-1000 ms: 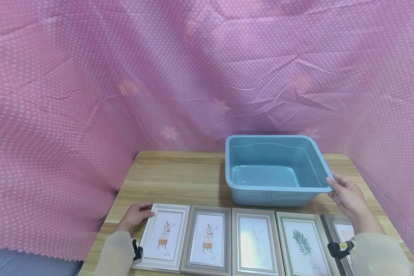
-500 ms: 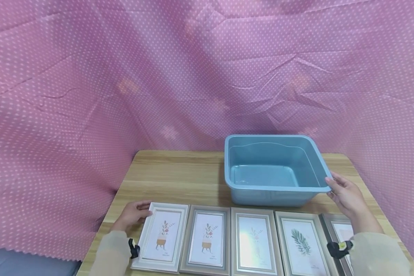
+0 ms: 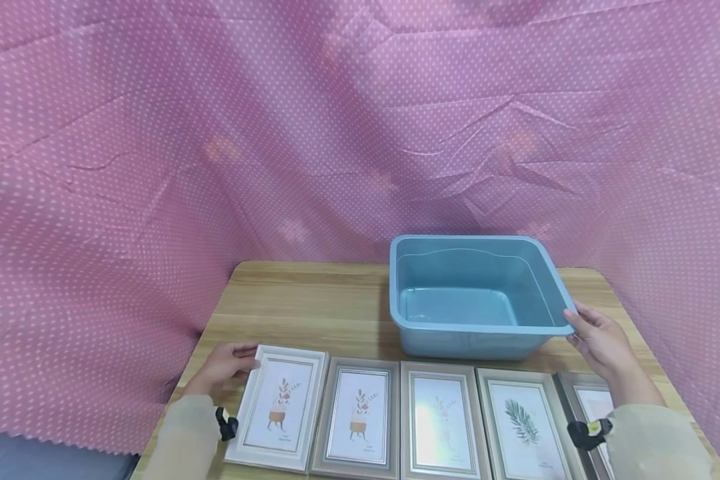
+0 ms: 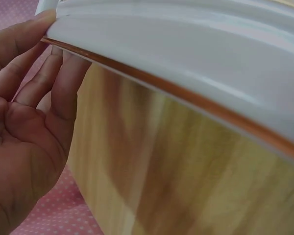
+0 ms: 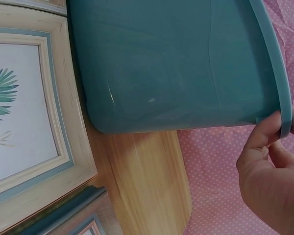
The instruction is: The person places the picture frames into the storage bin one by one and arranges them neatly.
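A white picture frame (image 3: 285, 403) with a potted-plant print lies at the left end of a row. My left hand (image 3: 225, 365) pinches it near its far left corner. In the left wrist view the thumb is on top of the frame edge (image 4: 186, 58) and fingers are underneath; that edge is raised off the table. A blue plastic basin (image 3: 459, 307) stands behind the row, with nothing inside. My right hand (image 3: 605, 343) holds the basin's near right corner, its thumb over the rim (image 5: 273, 54) and fingers curled below.
Beside the white frame lie several more picture frames: a grey-silver one (image 3: 360, 417), a champagne one (image 3: 446, 423), a palm-leaf one (image 3: 527, 427) and a darker one (image 3: 594, 400) partly under the right forearm. The wooden table (image 3: 306, 300) meets pink dotted cloth (image 3: 312, 133) behind.
My left hand has shifted a little left and away from me, and the white frame has moved and tilted with it. The right hand and basin look nearly unmoved.
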The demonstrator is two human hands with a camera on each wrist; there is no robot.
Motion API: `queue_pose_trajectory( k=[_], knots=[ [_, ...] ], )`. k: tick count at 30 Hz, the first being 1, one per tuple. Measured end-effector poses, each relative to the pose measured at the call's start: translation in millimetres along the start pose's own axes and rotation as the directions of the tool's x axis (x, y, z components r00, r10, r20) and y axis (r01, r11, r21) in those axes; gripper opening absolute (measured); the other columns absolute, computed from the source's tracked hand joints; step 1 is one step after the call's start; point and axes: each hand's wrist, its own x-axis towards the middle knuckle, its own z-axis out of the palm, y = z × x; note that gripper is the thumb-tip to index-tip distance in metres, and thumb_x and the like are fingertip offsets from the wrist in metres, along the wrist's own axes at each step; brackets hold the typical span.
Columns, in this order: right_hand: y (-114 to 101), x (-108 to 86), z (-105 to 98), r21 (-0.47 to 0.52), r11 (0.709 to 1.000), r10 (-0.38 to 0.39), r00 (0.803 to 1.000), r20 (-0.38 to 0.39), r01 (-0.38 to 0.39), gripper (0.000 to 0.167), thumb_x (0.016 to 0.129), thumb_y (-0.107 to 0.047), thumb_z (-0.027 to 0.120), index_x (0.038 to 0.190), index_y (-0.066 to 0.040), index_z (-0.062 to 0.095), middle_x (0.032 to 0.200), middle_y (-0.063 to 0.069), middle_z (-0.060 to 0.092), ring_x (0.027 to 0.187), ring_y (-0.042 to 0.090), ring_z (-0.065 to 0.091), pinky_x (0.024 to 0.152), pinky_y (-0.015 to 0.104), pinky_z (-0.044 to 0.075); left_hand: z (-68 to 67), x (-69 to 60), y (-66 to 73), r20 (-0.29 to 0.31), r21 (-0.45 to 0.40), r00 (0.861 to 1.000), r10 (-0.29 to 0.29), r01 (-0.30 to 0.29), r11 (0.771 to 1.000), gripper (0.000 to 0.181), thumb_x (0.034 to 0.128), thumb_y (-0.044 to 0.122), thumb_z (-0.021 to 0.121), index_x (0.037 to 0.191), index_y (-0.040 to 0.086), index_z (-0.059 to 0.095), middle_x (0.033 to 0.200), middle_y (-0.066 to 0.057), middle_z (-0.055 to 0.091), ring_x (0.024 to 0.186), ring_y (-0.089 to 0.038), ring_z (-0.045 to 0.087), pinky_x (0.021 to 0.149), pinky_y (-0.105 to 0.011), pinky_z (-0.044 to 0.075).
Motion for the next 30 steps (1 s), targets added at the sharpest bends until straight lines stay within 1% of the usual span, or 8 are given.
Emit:
queue_pose_trajectory(
  k=[5,8,10,17,20,24,27,30],
  knots=[
    [-1,2.4,0,-0.005,1.0,0.008,1.0,0.0,-0.008,0.078,0.092,-0.022,0.063,0.146,0.007,0.015,0.099,-0.018,0.062,0.087,0.001,0.06,0.071,0.013,0.051,-6.6,-0.1,12.3,0.025,0.021,0.999,0.028,-0.028,0.999,0.063,0.0828,0.002,0.07,0.136,-0.013,0.04,0.128,-0.029,0.052,0.091,-0.02,0.065,0.073,-0.038,0.058],
    [-2,3.7,0,-0.011,1.0,0.005,1.0,-0.001,-0.005,0.077,0.092,-0.023,0.063,0.146,0.006,0.017,0.099,-0.018,0.062,0.087,0.001,0.06,0.072,0.013,0.05,-11.4,0.4,19.9,0.035,0.014,0.999,0.038,-0.039,0.999,0.062,0.0837,0.002,0.069,0.135,-0.015,0.039,0.129,-0.029,0.052,0.09,-0.018,0.065,0.074,-0.037,0.057],
    [-2,4.8,-1,-0.01,1.0,0.008,1.0,-0.003,-0.008,0.073,0.092,-0.022,0.063,0.147,0.003,0.021,0.099,-0.018,0.062,0.087,0.001,0.06,0.072,0.013,0.051,-14.8,1.1,24.9,0.032,0.004,0.999,0.041,-0.041,0.999,0.062,0.0833,0.003,0.07,0.135,-0.015,0.04,0.127,-0.026,0.055,0.089,-0.016,0.065,0.073,-0.035,0.057],
    [-1,8.0,-3,-0.014,1.0,0.001,1.0,0.006,-0.001,0.07,0.093,-0.022,0.063,0.147,0.002,0.025,0.1,-0.017,0.062,0.087,0.002,0.061,0.072,0.014,0.051,-25.5,4.0,41.5,0.034,-0.049,0.997,0.073,-0.072,0.996,0.061,0.0815,0.003,0.072,0.133,-0.013,0.044,0.118,-0.014,0.064,0.089,-0.012,0.065,0.073,-0.034,0.057],
    [-1,9.2,-3,0.012,1.0,-0.003,1.0,0.011,0.003,0.055,0.092,-0.021,0.064,0.141,-0.01,0.042,0.099,-0.015,0.064,0.086,0.003,0.061,0.072,0.014,0.051,-28.8,4.5,48.9,0.022,-0.065,0.996,0.087,-0.086,0.994,0.061,0.0821,0.003,0.071,0.133,-0.014,0.043,0.116,-0.013,0.064,0.089,-0.012,0.065,0.076,-0.035,0.057],
    [-2,10.6,-4,0.049,0.999,-0.011,1.0,0.023,0.01,0.025,0.091,-0.018,0.065,0.116,-0.025,0.062,0.098,-0.013,0.065,0.086,0.004,0.062,0.072,0.015,0.051,-31.7,4.3,60.6,0.018,-0.081,0.995,0.103,-0.101,0.992,0.061,0.0844,0.007,0.07,0.133,-0.016,0.04,0.112,-0.009,0.064,0.088,-0.012,0.064,0.079,-0.038,0.056],
    [-3,11.8,-5,0.061,0.998,-0.014,1.0,0.026,0.013,0.019,0.091,-0.018,0.065,0.107,-0.028,0.065,0.098,-0.013,0.065,0.086,0.004,0.062,0.072,0.015,0.052,-32.8,3.7,69.0,0.008,-0.098,0.994,0.106,-0.105,0.99,0.059,0.0855,0.008,0.069,0.132,-0.016,0.041,0.105,0.001,0.064,0.087,-0.01,0.064,0.078,-0.039,0.056],
    [-3,12.7,-5,0.056,0.998,-0.013,1.0,0.025,0.012,0.019,0.091,-0.018,0.065,0.107,-0.028,0.065,0.098,-0.012,0.065,0.086,0.004,0.062,0.071,0.015,0.052,-34.2,3.5,75.6,0.023,-0.112,0.992,0.128,-0.125,0.986,0.056,0.0874,0.008,0.067,0.131,-0.016,0.041,0.1,0.005,0.064,0.088,-0.01,0.063,0.078,-0.041,0.056]
  ],
)
